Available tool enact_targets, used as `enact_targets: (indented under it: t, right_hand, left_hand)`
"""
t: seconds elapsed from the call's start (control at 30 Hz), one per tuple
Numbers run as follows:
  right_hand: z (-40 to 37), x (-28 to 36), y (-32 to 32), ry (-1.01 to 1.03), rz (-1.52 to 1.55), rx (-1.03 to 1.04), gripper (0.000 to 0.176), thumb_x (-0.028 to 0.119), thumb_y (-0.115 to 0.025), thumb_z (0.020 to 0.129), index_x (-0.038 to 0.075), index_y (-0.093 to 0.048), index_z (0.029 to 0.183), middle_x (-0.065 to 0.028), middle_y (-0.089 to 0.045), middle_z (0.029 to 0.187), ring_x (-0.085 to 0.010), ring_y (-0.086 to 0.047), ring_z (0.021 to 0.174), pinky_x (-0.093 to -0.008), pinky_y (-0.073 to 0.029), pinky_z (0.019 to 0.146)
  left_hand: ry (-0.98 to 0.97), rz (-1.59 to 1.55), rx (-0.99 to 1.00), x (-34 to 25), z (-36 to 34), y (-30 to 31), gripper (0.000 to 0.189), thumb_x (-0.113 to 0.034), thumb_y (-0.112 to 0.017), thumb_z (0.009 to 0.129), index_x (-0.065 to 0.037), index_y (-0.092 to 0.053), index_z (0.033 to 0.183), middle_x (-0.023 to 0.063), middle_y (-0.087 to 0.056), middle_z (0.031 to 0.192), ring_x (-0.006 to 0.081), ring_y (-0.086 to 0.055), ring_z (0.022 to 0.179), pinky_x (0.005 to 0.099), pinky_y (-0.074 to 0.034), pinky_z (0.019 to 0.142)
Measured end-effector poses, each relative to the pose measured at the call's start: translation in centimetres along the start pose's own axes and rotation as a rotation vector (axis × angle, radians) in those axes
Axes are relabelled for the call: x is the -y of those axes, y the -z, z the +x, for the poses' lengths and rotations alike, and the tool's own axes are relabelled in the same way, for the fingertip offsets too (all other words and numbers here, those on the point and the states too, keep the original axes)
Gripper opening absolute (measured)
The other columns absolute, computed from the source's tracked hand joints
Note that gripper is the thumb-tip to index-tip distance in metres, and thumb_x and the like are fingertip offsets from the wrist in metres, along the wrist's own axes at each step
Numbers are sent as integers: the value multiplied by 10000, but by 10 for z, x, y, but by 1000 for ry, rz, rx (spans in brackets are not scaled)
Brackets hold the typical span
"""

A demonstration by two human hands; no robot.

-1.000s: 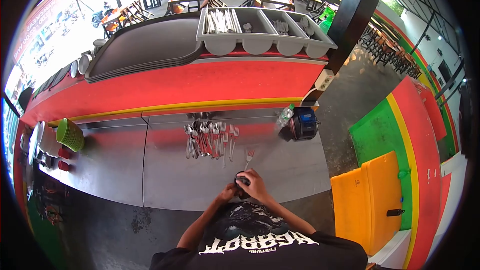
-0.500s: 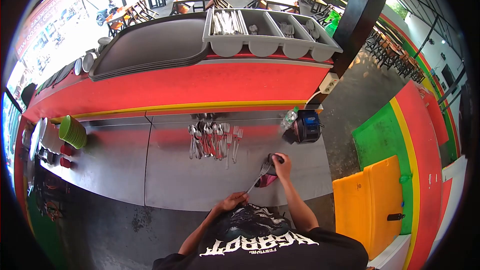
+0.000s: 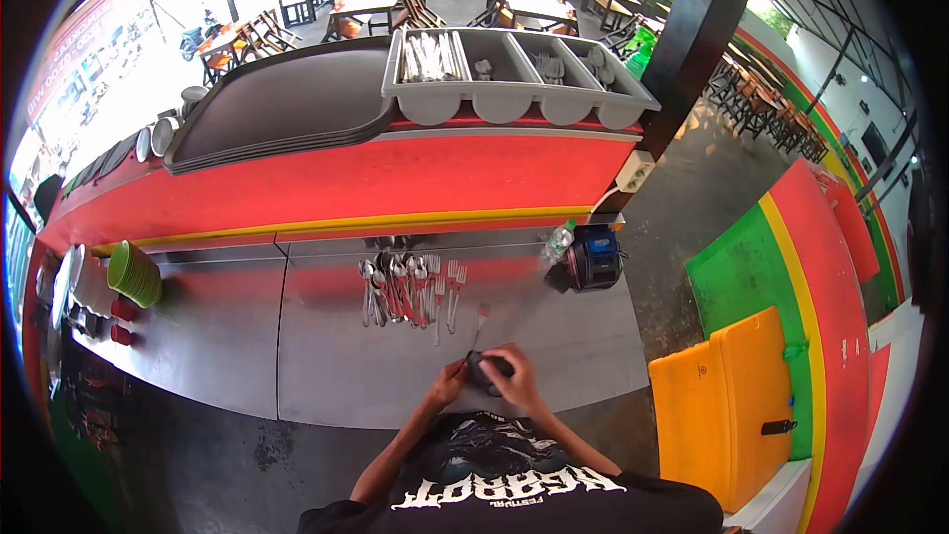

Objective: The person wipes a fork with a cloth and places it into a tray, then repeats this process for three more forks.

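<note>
A fork (image 3: pixel 480 322) points away from me over the steel counter, its tines up and its lower part hidden by my hands and a dark cloth (image 3: pixel 486 372). My left hand (image 3: pixel 450 383) is closed around the fork's handle end. The cloth is bunched in my right hand (image 3: pixel 513 376), pressed against the fork's handle beside the left hand. Just beyond lies a row of spoons and forks (image 3: pixel 403 287) on the counter, spoons mostly to the left and forks to the right.
On the red ledge stand a grey cutlery tray (image 3: pixel 425 111) with several compartments and stacked dark trays (image 3: pixel 287 99). A plastic bottle (image 3: pixel 560 237) and a dark box-shaped device (image 3: pixel 596 259) sit at the counter's right. Green bowls (image 3: pixel 135 275) are stacked at left.
The fork has swung more upright and moved left. My right hand has come down and left with the cloth, now close to my left hand. The view has shifted slightly.
</note>
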State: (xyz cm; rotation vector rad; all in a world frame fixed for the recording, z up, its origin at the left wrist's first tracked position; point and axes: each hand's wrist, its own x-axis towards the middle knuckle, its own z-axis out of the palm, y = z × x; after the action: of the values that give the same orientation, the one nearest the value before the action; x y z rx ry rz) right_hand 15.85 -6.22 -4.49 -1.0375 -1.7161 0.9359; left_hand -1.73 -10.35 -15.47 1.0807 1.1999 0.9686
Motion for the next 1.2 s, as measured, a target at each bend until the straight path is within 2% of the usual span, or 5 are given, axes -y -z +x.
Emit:
enact_targets:
  t: [0.1,0.53,0.7,1.0,1.2]
  right_hand:
    - [-6,-1,-17,88,-53,145,167,123,-746,839,46,-716,984,-122,-659,928,-285,-647,873,-354,-513,781]
    - [36,-101,37,-108,-306,-402,190,194,-740,852,40,-719,961,-145,-675,953,-324,-647,895,-383,-501,812]
    - [31,-119,43,-439,82,-113,297,249,-670,939,3,-692,1105,-28,-685,1032,-85,-598,904,-258,-469,783]
    - [40,-3,17,-548,912,335,395,290,-593,1003,20,-583,1291,-112,-633,1240,-176,-626,1073,-358,-518,913]
    - [62,42,37,-474,762,335,299,167,-660,959,-41,-642,1173,-115,-693,1024,-174,-664,929,-298,-533,838]
  left_hand:
    - [-285,253,20,-8,-3,-4,218,-90,-413,971,10,-603,1010,67,-632,867,198,-611,826,341,-495,771]
    - [76,19,402,-60,-54,9,370,-310,-391,1083,-36,-555,897,-3,-516,782,97,-481,764,257,-411,755]
    - [42,-224,423,-63,-52,4,371,-361,-379,1085,-55,-539,948,1,-517,839,101,-483,791,263,-415,772]
    - [-64,-806,516,-91,-22,-7,262,-284,-383,1069,-86,-495,940,27,-459,825,168,-444,792,330,-395,843]
    - [-60,-627,621,-129,-6,-2,300,-346,-413,1066,-82,-538,996,23,-492,851,159,-484,856,328,-410,856]
